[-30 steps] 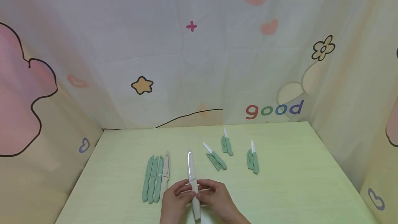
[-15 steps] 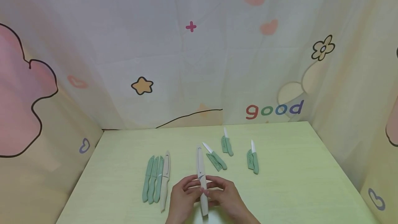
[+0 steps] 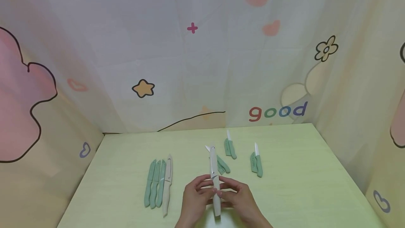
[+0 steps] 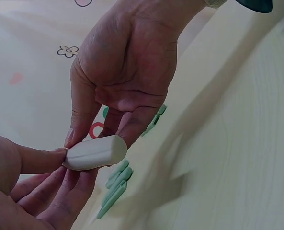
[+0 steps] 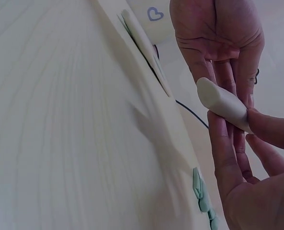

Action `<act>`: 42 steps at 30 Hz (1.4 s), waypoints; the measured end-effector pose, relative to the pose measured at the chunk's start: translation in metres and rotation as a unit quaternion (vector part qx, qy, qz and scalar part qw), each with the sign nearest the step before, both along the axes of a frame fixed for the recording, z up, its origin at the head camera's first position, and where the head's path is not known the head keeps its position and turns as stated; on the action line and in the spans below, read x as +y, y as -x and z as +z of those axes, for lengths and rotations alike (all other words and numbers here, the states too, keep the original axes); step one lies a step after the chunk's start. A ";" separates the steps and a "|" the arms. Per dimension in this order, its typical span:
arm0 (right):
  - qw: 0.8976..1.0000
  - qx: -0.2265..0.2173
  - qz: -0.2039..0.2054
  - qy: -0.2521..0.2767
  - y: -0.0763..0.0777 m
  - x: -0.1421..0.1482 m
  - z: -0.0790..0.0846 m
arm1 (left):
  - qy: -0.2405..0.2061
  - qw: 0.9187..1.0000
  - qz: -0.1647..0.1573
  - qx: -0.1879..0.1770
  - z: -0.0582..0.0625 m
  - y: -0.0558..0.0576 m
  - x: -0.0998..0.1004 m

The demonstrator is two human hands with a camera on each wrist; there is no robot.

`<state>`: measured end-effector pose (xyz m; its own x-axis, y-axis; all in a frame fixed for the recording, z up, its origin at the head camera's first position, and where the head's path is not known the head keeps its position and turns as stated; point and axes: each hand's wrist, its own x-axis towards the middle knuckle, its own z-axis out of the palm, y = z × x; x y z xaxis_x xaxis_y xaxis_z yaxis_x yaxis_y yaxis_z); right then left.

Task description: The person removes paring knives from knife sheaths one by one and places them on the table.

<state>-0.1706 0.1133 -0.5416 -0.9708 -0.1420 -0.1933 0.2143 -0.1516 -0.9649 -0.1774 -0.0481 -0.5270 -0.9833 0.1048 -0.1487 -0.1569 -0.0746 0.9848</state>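
Observation:
Both hands hold a cream sheathed knife (image 3: 215, 180) above the pale green table (image 3: 300, 185), tip pointing away from me. My left hand (image 3: 202, 187) pinches its middle from the left and my right hand (image 3: 228, 187) pinches it from the right. In the left wrist view, thumbs and fingertips close round the rounded cream handle end (image 4: 96, 152). The right wrist view shows the same handle end (image 5: 223, 103) between fingers of both hands. The knife's far end lies over a green knife with a bare white blade (image 3: 223, 164).
A row of sheathed knives (image 3: 157, 184), three green and one cream, lies to the left of the hands. Two more green knives with bare white blades (image 3: 230, 147) (image 3: 257, 163) lie beyond, each beside its green sheath. A patterned cloth backdrop (image 3: 190, 62) walls the table.
Both hands have carried the cream knife to the right and slightly away from me. Its tip now overlaps the nearest bare-bladed green knife. Nothing on the table moved.

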 end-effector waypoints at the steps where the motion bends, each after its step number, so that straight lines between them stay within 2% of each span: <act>1: 1.000 0.001 -0.003 0.002 0.000 0.002 0.000 | -0.001 1.000 -0.001 0.003 -0.004 0.002 0.002; 10: 1.000 0.000 -0.027 0.001 -0.001 0.017 0.002 | -0.003 1.000 -0.018 0.010 -0.004 0.005 0.017; 19: 0.999 -0.002 -0.032 0.001 -0.002 0.024 0.002 | -0.015 0.999 -0.023 0.016 -0.006 0.006 0.025; 32: 1.000 -0.005 -0.022 -0.002 -0.002 0.029 0.004 | -0.014 0.999 -0.027 0.015 -0.004 0.008 0.027; 42: 1.000 -0.012 -0.027 -0.002 -0.002 0.029 0.005 | 0.004 0.999 -0.049 0.004 -0.003 0.014 0.023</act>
<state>-0.1683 0.1420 -0.5364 -0.9721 -0.0890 -0.2170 0.2289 -0.1589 -0.9604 -0.1910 -0.0252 -0.5304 -0.9696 0.1988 -0.1430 -0.1560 -0.0515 0.9864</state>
